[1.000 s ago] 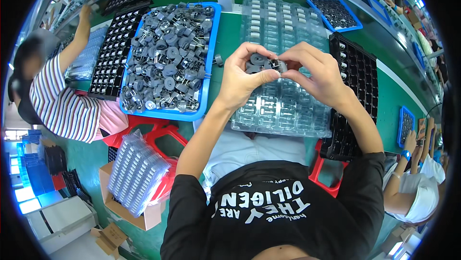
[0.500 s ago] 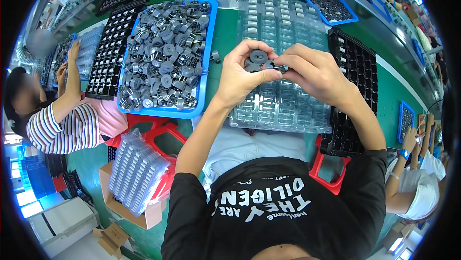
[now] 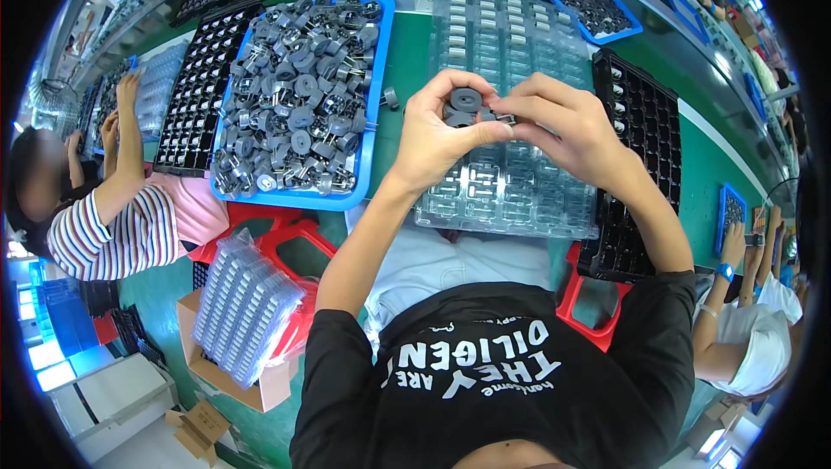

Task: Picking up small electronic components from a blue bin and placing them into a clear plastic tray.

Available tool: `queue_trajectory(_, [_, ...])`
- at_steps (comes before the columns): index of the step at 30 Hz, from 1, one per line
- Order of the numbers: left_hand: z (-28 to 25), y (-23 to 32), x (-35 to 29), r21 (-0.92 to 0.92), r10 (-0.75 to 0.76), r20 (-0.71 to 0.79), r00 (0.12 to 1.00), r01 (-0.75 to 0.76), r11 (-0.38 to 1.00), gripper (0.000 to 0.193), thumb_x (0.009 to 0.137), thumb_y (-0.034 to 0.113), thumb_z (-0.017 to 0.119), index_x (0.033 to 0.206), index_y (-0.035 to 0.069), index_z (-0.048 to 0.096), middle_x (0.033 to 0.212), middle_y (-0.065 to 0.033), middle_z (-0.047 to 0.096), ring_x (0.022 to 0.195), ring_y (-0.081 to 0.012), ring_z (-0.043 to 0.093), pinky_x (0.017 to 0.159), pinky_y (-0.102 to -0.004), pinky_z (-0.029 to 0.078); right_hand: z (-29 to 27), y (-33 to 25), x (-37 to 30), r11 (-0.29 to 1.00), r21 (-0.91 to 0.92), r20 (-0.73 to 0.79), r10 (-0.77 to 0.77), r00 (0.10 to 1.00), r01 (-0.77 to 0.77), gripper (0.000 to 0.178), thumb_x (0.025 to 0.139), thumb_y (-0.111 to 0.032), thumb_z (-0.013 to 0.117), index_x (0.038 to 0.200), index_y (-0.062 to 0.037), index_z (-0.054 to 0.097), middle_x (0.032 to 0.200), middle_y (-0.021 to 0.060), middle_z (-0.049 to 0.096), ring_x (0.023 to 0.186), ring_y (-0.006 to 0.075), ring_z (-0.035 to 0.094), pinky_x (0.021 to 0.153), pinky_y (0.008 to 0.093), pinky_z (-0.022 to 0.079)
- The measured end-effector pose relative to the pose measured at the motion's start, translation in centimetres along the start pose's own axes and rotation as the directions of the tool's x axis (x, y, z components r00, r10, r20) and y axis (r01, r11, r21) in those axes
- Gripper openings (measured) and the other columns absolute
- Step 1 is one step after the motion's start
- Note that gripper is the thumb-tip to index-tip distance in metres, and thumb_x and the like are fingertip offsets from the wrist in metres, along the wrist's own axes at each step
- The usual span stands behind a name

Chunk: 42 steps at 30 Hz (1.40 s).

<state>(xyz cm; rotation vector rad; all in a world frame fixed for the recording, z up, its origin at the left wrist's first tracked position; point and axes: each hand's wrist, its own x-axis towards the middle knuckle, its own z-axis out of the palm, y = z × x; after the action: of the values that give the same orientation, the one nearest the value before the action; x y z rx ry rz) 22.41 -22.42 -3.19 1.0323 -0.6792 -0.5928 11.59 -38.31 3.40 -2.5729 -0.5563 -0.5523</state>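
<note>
Cradling gray round parts [image 3: 466, 99], your left hand [image 3: 435, 133] holds them over the clear tray [image 3: 502, 208]; your right hand [image 3: 563, 127] pinches a metal piece [image 3: 504, 118] beside them, less visible than half a second ago, so handling continues. Leftward on the table [image 3: 415, 41], a blue bin [image 3: 381, 58] carries similar pieces [image 3: 303, 93].

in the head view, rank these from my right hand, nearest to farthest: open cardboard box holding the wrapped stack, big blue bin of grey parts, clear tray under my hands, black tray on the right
From the right hand:
1. clear tray, below it
2. black tray, to its right
3. big blue bin, off left
4. open cardboard box, far lower left
</note>
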Motion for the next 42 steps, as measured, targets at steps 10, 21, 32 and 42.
queue_trajectory(10, [0.2, 0.4, -0.2, -0.082, -0.111, -0.033, 0.993, 0.108, 0.991, 0.023, 0.086, -0.003, 0.066, 0.109, -0.001, 0.062, 0.088, -0.0019, 0.059, 0.060, -0.0039, 0.048, 0.048, -0.0186, 0.034, 3.0, 0.8, -1.4, 0.599, 0.681, -0.058, 0.618, 0.784, -0.422, 0.009, 0.088, -0.001, 0.064, 0.095, 0.0052, 0.064, 0.104, 0.0109, 0.064, 0.084, 0.0136, 0.065, 0.074, 0.0254, 0.055])
queue_trajectory(21, [-0.1, 0.7, 0.7, -0.167, -0.233, 0.154, 0.960, 0.257, 0.952, 0.037, 0.091, 0.001, 0.062, 0.127, -0.001, 0.057, 0.096, -0.0068, 0.055, 0.063, -0.0060, 0.050, 0.047, -0.0180, 0.031, -5.9, 1.6, -12.9, 0.652, -0.127, -0.373, 0.666, 0.646, -0.747, 0.008, 0.082, 0.003, 0.066, 0.090, 0.0012, 0.064, 0.092, 0.0058, 0.067, 0.075, 0.0118, 0.060, 0.065, 0.0237, 0.048])
queue_trajectory(32, [0.0, 0.2, 0.7, -0.037, -0.234, 0.101, 0.967, 0.239, 0.970, 0.024, 0.081, -0.003, 0.071, 0.103, 0.000, 0.061, 0.087, -0.0011, 0.057, 0.061, -0.0026, 0.046, 0.047, -0.0181, 0.031, -3.1, 1.6, -14.4, 0.722, -0.439, -0.304, 0.441, 0.844, -0.535, 0.011, 0.076, 0.003, 0.068, 0.083, 0.0005, 0.060, 0.088, 0.0100, 0.064, 0.083, 0.0278, 0.062, 0.072, 0.0354, 0.050])
queue_trajectory(42, [-0.3, 0.3, 0.4, 0.097, -0.157, 0.070, 0.985, 0.150, 0.984, 0.028, 0.082, -0.001, 0.071, 0.110, -0.002, 0.067, 0.105, -0.0005, 0.048, 0.057, -0.0020, 0.043, 0.046, -0.0202, 0.033, -4.1, 1.8, -13.8, 0.726, -0.437, -0.150, 0.524, 0.839, -0.531, 0.012, 0.075, 0.003, 0.065, 0.086, -0.0012, 0.062, 0.094, 0.0081, 0.063, 0.093, 0.0272, 0.057, 0.081, 0.0374, 0.048])
